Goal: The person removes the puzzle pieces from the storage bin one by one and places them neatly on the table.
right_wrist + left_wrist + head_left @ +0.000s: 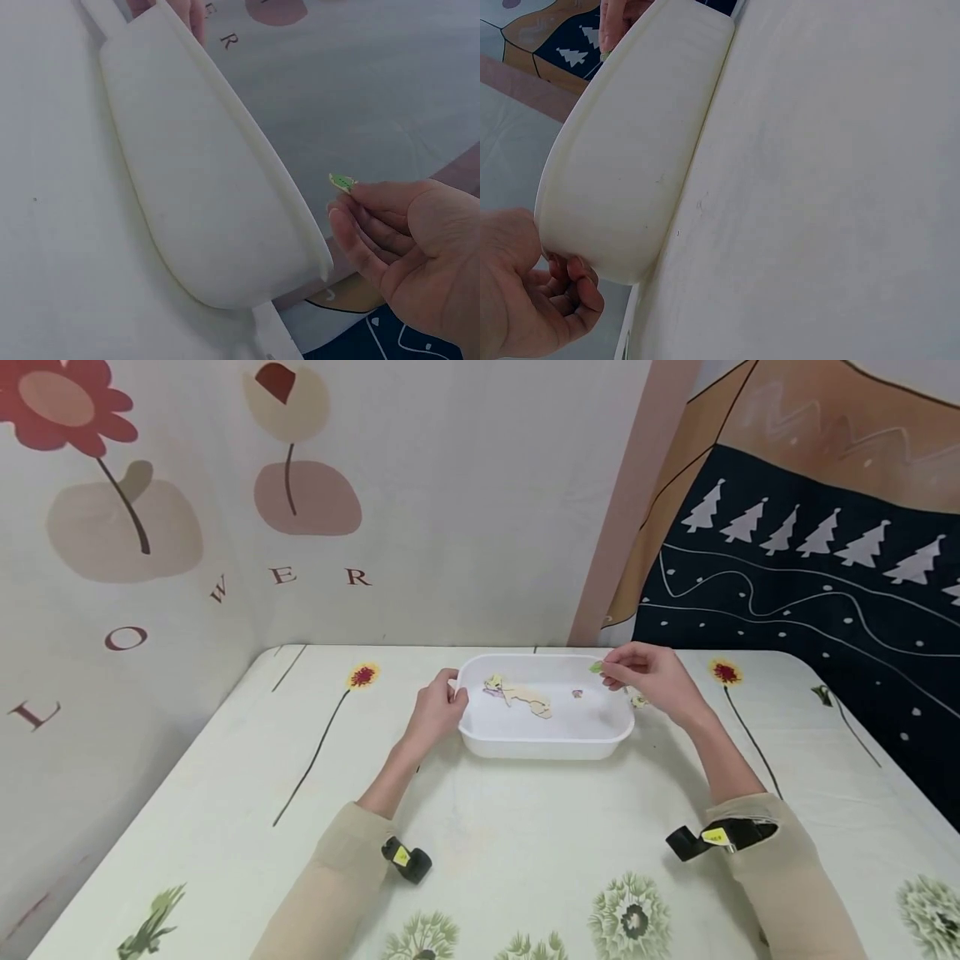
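Observation:
A white plastic basin [547, 749] with rounded corners stands on the table. My left hand [437, 710] grips its left end; in the left wrist view that hand's fingers [580, 289] curl against the outer wall below the rim. Over the basin's right end, my right hand [655, 679] pinches a small flat green piece [596, 667] between thumb and fingertips. Pale edges show on this green piece [343, 182] in the right wrist view, but its kind is unclear. Inside the basin lie a cream-coloured flat strip [529, 698] and a tiny purplish piece [577, 693].
A small yellowish piece [638, 702] lies on the tablecloth beside the basin's right end. The flower-printed tablecloth [510, 843] spreads in front. A pale printed curtain [450, 527] hangs behind the table, and a dark one with white trees [810, 577] hangs at the right.

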Demonstrator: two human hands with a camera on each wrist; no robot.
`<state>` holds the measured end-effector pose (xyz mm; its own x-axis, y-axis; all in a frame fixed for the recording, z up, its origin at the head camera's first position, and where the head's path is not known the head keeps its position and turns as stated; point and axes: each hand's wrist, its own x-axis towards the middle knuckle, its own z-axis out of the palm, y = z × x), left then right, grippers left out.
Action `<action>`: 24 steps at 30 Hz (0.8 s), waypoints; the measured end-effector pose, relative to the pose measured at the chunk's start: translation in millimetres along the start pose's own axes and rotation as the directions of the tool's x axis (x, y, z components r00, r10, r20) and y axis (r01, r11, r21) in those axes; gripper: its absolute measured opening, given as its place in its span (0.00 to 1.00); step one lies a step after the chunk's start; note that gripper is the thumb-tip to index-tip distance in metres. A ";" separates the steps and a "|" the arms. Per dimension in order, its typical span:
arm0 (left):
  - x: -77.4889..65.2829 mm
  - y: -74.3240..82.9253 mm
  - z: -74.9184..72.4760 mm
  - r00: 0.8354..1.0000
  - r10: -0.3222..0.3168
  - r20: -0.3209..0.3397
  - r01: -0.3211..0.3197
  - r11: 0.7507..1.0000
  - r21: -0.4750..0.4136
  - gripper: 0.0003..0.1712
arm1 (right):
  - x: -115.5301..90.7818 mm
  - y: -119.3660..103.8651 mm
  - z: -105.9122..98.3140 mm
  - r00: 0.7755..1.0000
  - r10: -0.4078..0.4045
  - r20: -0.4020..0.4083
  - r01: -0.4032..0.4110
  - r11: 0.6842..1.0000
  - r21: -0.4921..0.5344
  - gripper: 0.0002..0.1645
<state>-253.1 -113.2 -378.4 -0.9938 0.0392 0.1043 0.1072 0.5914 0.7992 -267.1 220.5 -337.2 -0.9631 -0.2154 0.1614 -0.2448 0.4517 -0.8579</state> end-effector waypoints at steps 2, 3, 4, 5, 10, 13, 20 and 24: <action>0.0 0.3 0.2 1.000 -0.001 0.000 0.001 1.000 -0.002 0.26 | -1.8 -0.3 -5.2 1.000 0.000 -0.015 0.000 1.000 0.004 0.17; -0.1 0.6 0.2 1.000 -0.001 -0.001 0.001 1.000 -0.002 0.26 | -2.7 -0.3 -7.7 1.000 0.007 -0.025 -0.007 1.000 0.007 0.17; -0.2 0.9 0.3 1.000 0.000 -0.001 0.000 1.000 -0.002 0.26 | -3.5 -0.2 -10.2 0.999 0.016 -0.035 -0.016 1.000 0.007 0.17; -0.2 1.1 0.2 1.000 0.001 0.000 -0.001 1.000 -0.003 0.26 | -4.3 0.1 -12.7 0.999 0.028 -0.046 -0.028 1.000 0.002 0.17; -1.2 2.2 -0.5 1.000 0.022 -0.005 -0.022 1.000 -0.003 0.26 | -7.5 3.6 -24.1 0.994 0.066 -0.087 -0.067 0.998 -0.015 0.18; -1.7 2.5 -0.6 1.000 0.028 -0.009 -0.028 1.000 -0.003 0.25 | -8.6 6.7 -30.2 0.992 0.073 -0.100 -0.073 0.997 -0.005 0.18; -1.8 1.9 -0.8 1.000 0.025 -0.014 -0.025 1.000 -0.001 0.25 | -11.5 18.4 -44.7 0.991 0.104 -0.080 -0.105 0.994 -0.011 0.20; -1.6 1.8 -0.9 1.000 0.026 -0.012 -0.026 1.000 -0.002 0.25 | -12.6 30.5 -54.2 0.987 0.152 -0.059 -0.154 0.987 -0.041 0.23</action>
<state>-251.3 -113.0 -376.6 -0.9902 0.0447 0.1322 0.1331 0.5885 0.7975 -268.5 283.9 -339.0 -0.9940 -0.0932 0.0578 -0.0978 0.5148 -0.8517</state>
